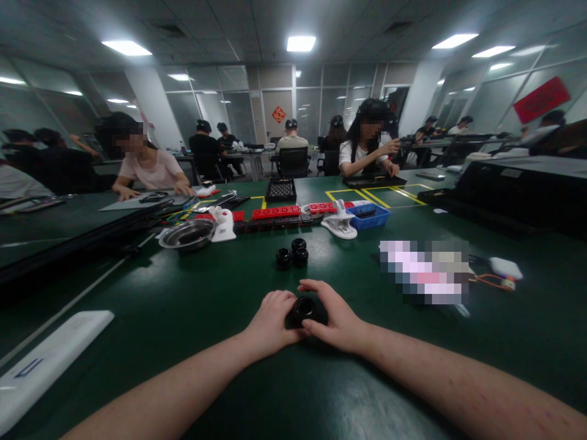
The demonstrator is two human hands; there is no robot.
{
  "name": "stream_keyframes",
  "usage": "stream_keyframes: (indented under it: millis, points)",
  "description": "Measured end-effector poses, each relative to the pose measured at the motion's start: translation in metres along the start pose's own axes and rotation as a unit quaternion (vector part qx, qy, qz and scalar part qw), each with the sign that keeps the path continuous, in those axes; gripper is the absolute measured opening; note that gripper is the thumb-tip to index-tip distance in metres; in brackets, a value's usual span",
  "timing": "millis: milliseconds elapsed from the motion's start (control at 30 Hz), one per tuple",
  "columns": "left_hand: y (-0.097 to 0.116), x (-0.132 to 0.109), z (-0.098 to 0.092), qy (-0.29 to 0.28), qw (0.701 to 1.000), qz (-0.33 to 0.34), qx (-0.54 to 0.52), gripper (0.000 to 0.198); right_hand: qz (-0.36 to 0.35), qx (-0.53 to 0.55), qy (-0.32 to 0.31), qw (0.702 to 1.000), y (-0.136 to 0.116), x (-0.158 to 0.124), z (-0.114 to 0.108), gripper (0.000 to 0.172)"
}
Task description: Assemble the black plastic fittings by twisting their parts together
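Item: black ring [304,309], on table [183,318]. I see left hand [272,322] and right hand [337,319] both curled around it, gripping. Spare rings [292,253] beyond.

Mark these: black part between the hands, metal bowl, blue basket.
black part [304,307]: head view, on its top ring.
metal bowl [164,239]: head view, on its left rim.
blue basket [369,223]: head view, on its front wall.

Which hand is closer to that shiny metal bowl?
Left. The left hand, gripping the black ring, is right of the metal bowl and nearer the camera; the right hand, gripping it too, is farther right.
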State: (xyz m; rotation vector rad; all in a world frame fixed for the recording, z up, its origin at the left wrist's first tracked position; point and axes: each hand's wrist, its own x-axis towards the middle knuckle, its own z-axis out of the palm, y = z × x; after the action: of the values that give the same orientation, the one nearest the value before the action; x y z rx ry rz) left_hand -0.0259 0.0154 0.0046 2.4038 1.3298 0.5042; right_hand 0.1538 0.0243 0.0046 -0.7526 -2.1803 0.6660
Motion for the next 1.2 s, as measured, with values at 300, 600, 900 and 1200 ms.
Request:
stream_keyframes:
  millis: [300,600,900,1200]
  points:
    - [-0.0013,0.0003,0.0019,0.007,1.000,0.003,0.006,0.038,-0.028,0.007,-0.026,0.999,-0.0005,-0.0004,-0.0001,0.056]
    - [0.0012,0.0007,-0.0004,-0.003,1.000,-0.004,0.000,0.032,0.022,-0.017,0.015,0.999,0.0018,-0.0004,0.0033,0.049]
    - [0.0008,0.0005,-0.0009,-0.015,1.000,-0.014,-0.005,0.034,0.032,-0.027,-0.020,0.999,-0.0004,0.0021,0.0008,0.066]
    - [-0.0016,0.0011,0.0020,-0.002,1.000,-0.005,-0.002,0.036,-0.009,-0.006,-0.037,0.999,0.0011,-0.0003,0.0028,0.061]
